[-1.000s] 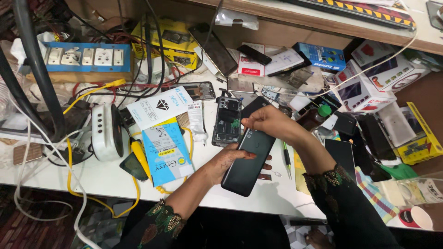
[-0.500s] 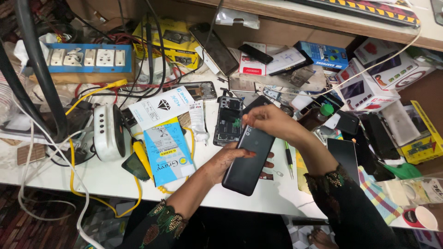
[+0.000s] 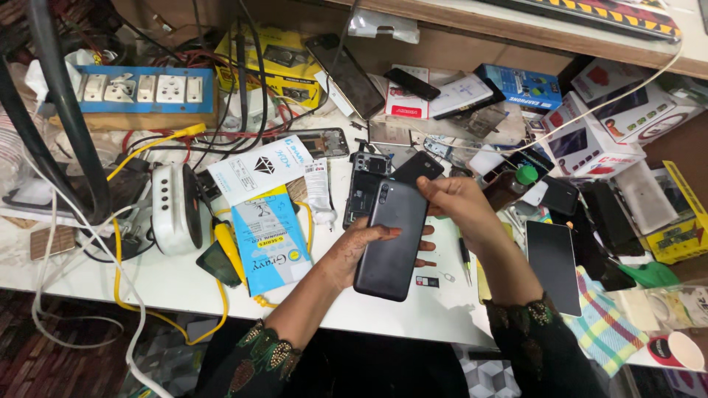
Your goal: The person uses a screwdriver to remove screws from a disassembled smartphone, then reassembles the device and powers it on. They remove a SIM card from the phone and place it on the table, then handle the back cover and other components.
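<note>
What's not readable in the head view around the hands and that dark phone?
- Dark phone: front face turned down, hidden.
- Left hand: palm and most fingers lie under the phone.
- Right hand: fingertips at the phone's top edge; grip unclear.
- Opened phone on the table: parts too small, partly covered.

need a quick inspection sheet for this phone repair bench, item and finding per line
surface: white worktop, crowded, bare only near the front edge
job's things: dark grey phone, back up, held above the bench
clutter: opened black phone, blue-and-yellow packet, red-and-white boxes, black glass panel
hands: left hand supports the phone underneath; right hand grips its top edge
cables: yellow cable, white cable, loose loops
surroundings: blue socket strip, wooden shelf
</note>
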